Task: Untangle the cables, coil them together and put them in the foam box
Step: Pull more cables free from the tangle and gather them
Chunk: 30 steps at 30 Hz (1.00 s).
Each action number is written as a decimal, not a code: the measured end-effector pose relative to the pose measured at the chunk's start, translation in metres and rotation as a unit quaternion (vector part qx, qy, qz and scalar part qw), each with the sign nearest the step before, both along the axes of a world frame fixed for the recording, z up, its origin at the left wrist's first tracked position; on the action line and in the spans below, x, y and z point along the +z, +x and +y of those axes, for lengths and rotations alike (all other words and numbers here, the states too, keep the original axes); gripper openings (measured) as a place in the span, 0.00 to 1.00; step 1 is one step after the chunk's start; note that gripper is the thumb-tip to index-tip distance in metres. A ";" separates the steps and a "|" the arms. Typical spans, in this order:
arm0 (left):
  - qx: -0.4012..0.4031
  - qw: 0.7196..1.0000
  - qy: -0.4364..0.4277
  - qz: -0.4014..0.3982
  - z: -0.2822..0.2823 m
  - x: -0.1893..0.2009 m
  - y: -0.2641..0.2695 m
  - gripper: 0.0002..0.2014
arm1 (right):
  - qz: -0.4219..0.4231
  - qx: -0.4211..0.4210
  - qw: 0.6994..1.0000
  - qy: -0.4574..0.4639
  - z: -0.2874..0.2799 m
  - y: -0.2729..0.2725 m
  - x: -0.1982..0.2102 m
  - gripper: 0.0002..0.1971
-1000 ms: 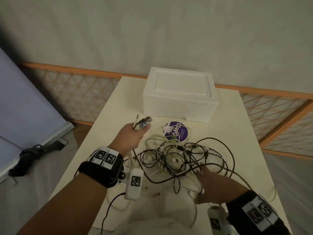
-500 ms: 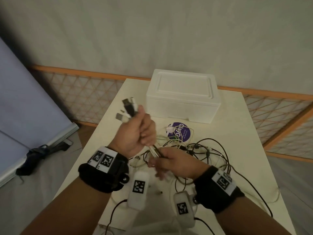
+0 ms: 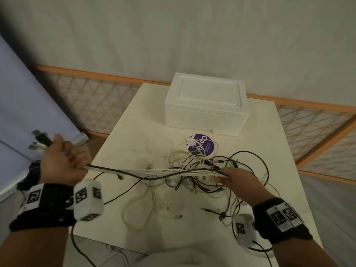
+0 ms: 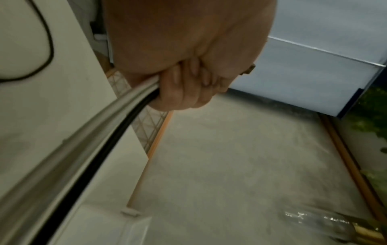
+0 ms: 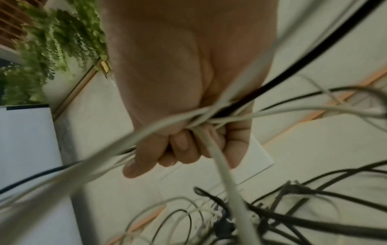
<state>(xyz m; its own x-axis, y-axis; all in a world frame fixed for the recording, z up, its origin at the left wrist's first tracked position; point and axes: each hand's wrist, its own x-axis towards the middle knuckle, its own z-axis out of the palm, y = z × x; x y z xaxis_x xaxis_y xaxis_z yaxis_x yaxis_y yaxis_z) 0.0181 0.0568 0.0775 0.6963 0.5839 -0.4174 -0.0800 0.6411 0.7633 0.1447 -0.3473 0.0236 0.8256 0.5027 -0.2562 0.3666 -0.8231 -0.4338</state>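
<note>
A tangle of black and white cables (image 3: 194, 170) lies in the middle of the cream table (image 3: 269, 143). My left hand (image 3: 63, 160) is out past the table's left edge, fist closed round a bundle of cable ends, whose plugs (image 3: 39, 142) stick out above the thumb. From it a taut bundle of white and black cables (image 3: 146, 172) runs right to my right hand (image 3: 237, 178), which grips the same strands over the tangle. The left wrist view shows curled fingers (image 4: 188, 87) round the cables (image 4: 104, 132). In the right wrist view, fingers (image 5: 184, 149) close on white and black strands (image 5: 211, 116). The white foam box (image 3: 206, 106) stands at the back, lid on.
A round purple sticker (image 3: 201, 145) lies on the table between the box and the tangle. Loose cable loops (image 3: 134, 209) and small plugs trail toward the near edge. An orange-framed lattice fence (image 3: 92, 105) runs behind the table, and a pale blue board (image 3: 23, 105) leans at the left.
My left hand has swung out and down to the left with the plug ends. My right hand slid right along the cables, so the bundle now stretches taut between them.
</note>
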 end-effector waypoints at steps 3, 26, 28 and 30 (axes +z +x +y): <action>-0.035 0.994 0.077 0.066 -0.010 -0.009 0.004 0.31 | 0.027 0.011 0.999 0.033 -0.008 0.000 0.008 0.11; -0.457 0.616 0.634 0.098 -0.099 -0.021 0.043 0.22 | -0.063 0.035 0.995 -0.065 0.042 -0.020 0.034 0.10; -0.414 0.646 0.627 0.136 -0.077 -0.026 0.040 0.13 | -0.061 0.010 0.995 -0.082 0.029 -0.017 0.030 0.07; -0.383 0.662 0.619 0.180 -0.054 -0.036 0.037 0.08 | -0.047 -0.014 0.993 -0.109 0.014 -0.015 0.029 0.05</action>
